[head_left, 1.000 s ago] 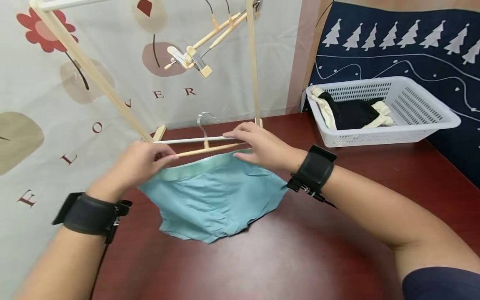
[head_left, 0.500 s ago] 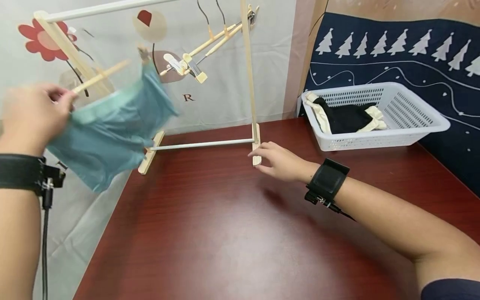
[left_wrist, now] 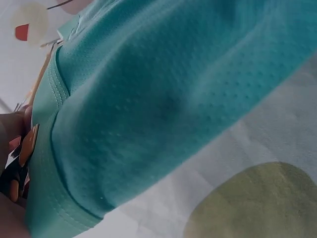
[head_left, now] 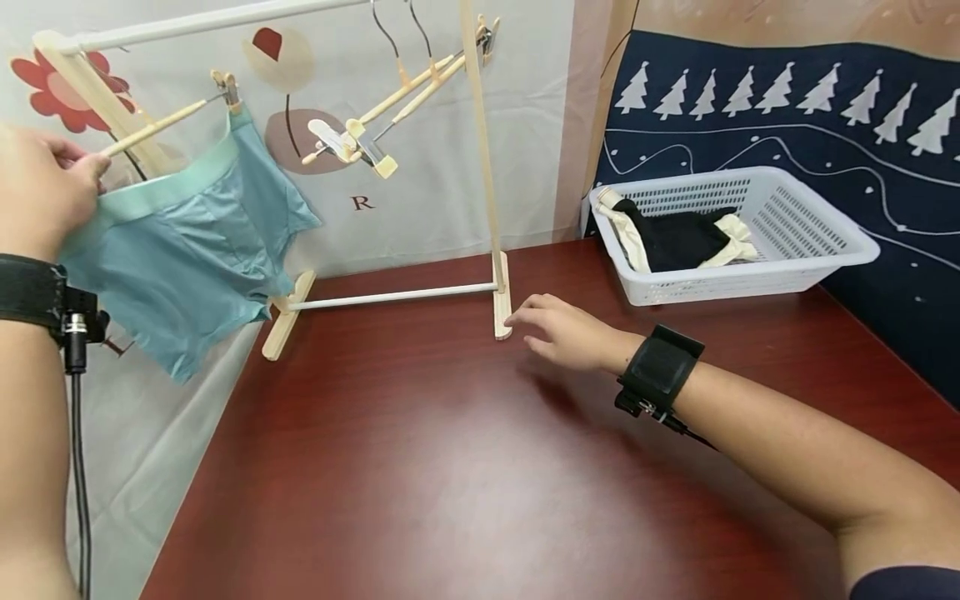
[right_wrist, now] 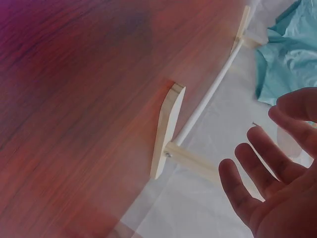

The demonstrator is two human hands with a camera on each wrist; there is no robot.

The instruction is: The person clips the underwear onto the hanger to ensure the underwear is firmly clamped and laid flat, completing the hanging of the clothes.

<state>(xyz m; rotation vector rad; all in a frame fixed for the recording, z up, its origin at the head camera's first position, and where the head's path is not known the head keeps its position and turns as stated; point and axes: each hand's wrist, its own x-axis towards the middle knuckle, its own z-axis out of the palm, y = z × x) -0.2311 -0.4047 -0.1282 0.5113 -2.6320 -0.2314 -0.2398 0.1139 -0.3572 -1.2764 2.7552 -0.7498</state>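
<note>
Table: red-brown, shiny.
Basket: white, slotted, at the table's far right.
Fabric: black and cream, in the basket's left part.
Navy cloth: row of white trees, behind the basket.
Backdrop: pale, flower-printed.

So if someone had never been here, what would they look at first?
Probably the blue-green shorts, hanging at the left of the head view from a clip hanger that the person's left hand grips. Next, perhaps, the white basket on the right side of the table, with black and cream cloth inside, and the navy cloth with white trees behind it.
</note>
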